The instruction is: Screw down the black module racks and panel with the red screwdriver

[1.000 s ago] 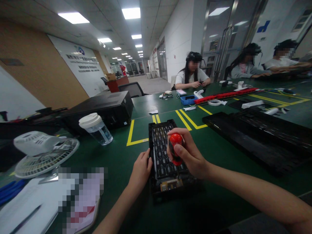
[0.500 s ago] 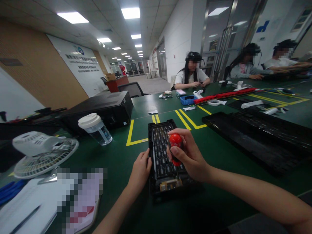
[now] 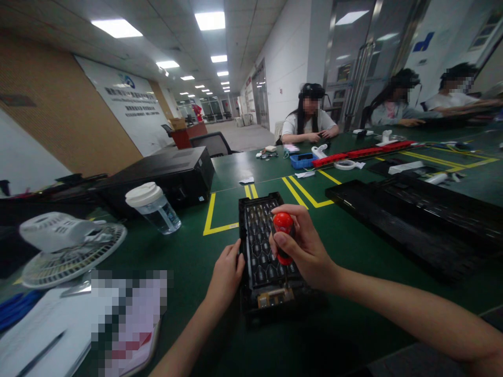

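Note:
A black plastic housing lies on the green tabletop in front of me, its long side pointing away. Rows of dark oval shapes fill its inside, and a small brown circuit board sits at the near end. My right hand is closed round a red-and-black screwdriver. The tool stands nearly upright, its shaft reaching down beside the circuit board; where the tip touches I cannot make out. Against the housing's left wall, my left hand grips the edge with its fingers.
To the left are a cup with a white lid, a white fan, a clipboard with papers and a black computer case. Long black plastic panels lie right. Beyond, a blue tray sits near a seated person.
My right hand and the screwdriver have shifted very slightly, with a bit more of the shaft showing. My left hand and the housing stay in place.

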`<state>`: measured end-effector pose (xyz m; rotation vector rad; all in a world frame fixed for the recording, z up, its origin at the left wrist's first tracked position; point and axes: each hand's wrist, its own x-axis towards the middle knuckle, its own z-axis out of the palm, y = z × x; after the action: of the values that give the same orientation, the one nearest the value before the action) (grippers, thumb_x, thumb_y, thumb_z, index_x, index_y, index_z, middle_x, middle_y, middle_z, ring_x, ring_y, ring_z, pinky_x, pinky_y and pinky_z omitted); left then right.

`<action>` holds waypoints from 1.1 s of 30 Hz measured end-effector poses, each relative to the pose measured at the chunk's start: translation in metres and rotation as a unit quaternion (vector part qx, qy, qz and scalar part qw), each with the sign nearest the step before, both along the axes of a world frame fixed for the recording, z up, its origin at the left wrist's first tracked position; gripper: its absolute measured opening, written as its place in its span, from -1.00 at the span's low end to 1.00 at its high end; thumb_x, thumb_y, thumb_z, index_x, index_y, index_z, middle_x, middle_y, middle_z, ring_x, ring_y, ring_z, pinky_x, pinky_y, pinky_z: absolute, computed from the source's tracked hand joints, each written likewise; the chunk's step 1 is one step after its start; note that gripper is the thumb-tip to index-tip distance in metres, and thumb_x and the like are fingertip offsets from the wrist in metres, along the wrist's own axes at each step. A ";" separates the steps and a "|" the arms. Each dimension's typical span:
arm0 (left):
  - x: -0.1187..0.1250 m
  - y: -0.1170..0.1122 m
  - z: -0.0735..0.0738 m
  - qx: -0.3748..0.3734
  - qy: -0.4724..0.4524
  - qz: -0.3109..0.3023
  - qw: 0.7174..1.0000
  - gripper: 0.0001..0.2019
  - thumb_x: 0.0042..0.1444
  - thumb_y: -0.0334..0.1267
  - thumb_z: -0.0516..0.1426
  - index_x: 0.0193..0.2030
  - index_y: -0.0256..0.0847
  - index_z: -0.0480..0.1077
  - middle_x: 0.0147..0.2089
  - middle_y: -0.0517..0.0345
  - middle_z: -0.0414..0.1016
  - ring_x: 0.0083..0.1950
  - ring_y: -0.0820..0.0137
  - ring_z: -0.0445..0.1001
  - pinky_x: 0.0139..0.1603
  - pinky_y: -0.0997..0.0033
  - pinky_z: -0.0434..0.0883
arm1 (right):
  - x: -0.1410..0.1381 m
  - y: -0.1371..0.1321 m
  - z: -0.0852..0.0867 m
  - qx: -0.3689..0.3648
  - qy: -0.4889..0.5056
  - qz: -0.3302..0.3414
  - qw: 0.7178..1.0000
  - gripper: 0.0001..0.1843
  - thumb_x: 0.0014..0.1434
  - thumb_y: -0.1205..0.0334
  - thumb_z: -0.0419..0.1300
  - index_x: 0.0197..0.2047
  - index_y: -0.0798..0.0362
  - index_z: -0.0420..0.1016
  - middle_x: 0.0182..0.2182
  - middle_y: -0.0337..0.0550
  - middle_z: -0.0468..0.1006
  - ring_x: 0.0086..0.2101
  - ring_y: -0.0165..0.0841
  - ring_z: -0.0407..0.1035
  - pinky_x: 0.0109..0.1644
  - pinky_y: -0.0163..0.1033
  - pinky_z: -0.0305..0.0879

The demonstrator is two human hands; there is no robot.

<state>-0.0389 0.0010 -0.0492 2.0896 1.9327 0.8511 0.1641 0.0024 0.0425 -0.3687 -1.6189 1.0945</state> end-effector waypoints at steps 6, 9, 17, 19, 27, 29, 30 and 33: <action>0.000 -0.001 0.002 -0.013 0.005 0.004 1.000 -0.57 0.22 -0.34 -0.08 0.21 -0.42 0.22 0.01 -0.12 0.40 0.00 0.27 0.44 0.07 0.29 0.36 | 0.000 0.005 0.001 -0.033 0.016 0.020 0.999 -0.70 0.27 0.12 0.06 0.05 -0.08 0.16 -0.46 -0.33 0.29 -0.49 -0.47 0.29 -0.40 -0.30 0.27; 0.001 -0.002 0.005 -0.015 0.005 0.005 1.000 -0.58 0.22 -0.34 -0.07 0.20 -0.39 0.23 0.02 -0.11 0.40 -0.01 0.27 0.44 0.06 0.26 0.37 | 0.002 0.006 0.003 -0.041 0.020 0.018 0.999 -0.71 0.28 0.12 0.05 0.05 -0.07 0.17 -0.50 -0.34 0.32 -0.49 -0.45 0.32 -0.40 -0.29 0.27; 0.006 -0.001 0.027 0.027 0.106 -0.042 0.993 -0.69 0.17 -0.31 0.06 0.06 -0.18 0.37 0.00 0.00 0.44 0.01 0.19 0.39 0.04 0.16 0.35 | 0.007 0.009 0.009 -0.019 -0.061 -0.039 0.997 -0.52 0.09 0.22 0.27 0.06 -0.08 0.22 -0.29 -0.22 0.38 -0.38 -0.41 0.36 -0.29 -0.23 0.36; 0.012 0.001 0.031 0.006 0.117 -0.103 0.988 -0.74 0.16 -0.31 0.09 0.00 -0.13 0.42 -0.05 0.04 0.48 -0.05 0.22 0.42 -0.02 0.21 0.36 | 0.008 0.009 0.011 -0.016 -0.076 -0.043 0.996 -0.52 0.10 0.21 0.26 0.07 -0.08 0.23 -0.27 -0.20 0.40 -0.35 -0.37 0.38 -0.26 -0.19 0.38; 0.029 0.005 0.037 -0.073 0.062 -0.196 0.976 -0.75 0.14 -0.33 0.11 -0.05 -0.10 0.47 -0.12 0.09 0.50 -0.12 0.29 0.46 -0.08 0.33 0.38 | 0.020 0.013 0.021 -0.069 -0.044 0.004 0.997 -0.55 0.10 0.24 0.27 0.02 -0.02 0.22 -0.27 -0.21 0.42 -0.41 -0.40 0.46 -0.31 -0.22 0.45; 0.028 0.007 0.036 -0.077 0.061 -0.198 0.975 -0.75 0.13 -0.33 0.11 -0.05 -0.10 0.48 -0.13 0.09 0.50 -0.13 0.29 0.47 -0.08 0.34 0.38 | 0.023 0.016 0.025 -0.086 -0.011 0.005 0.996 -0.56 0.12 0.24 0.25 0.03 -0.01 0.20 -0.27 -0.21 0.41 -0.41 -0.41 0.47 -0.29 -0.23 0.47; 0.028 0.009 0.036 -0.080 0.061 -0.199 0.975 -0.75 0.13 -0.33 0.11 -0.06 -0.10 0.48 -0.13 0.09 0.50 -0.13 0.30 0.47 -0.08 0.35 0.38 | 0.025 0.017 0.026 -0.095 0.009 0.007 0.995 -0.57 0.13 0.24 0.24 0.03 0.00 0.19 -0.27 -0.22 0.41 -0.41 -0.42 0.47 -0.29 -0.22 0.48; 0.029 0.013 0.035 -0.094 0.068 -0.211 0.971 -0.75 0.10 -0.37 0.12 -0.09 -0.09 0.50 -0.13 0.10 0.52 -0.13 0.31 0.47 -0.07 0.36 0.38 | 0.029 0.021 0.030 -0.117 0.054 0.011 0.992 -0.61 0.14 0.20 0.23 -0.01 -0.01 0.18 -0.29 -0.24 0.40 -0.42 -0.42 0.46 -0.31 -0.21 0.50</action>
<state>-0.0097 0.0139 -0.0142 2.3603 1.4653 0.4282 0.1934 0.0236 0.0722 -0.4388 -1.4069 1.3036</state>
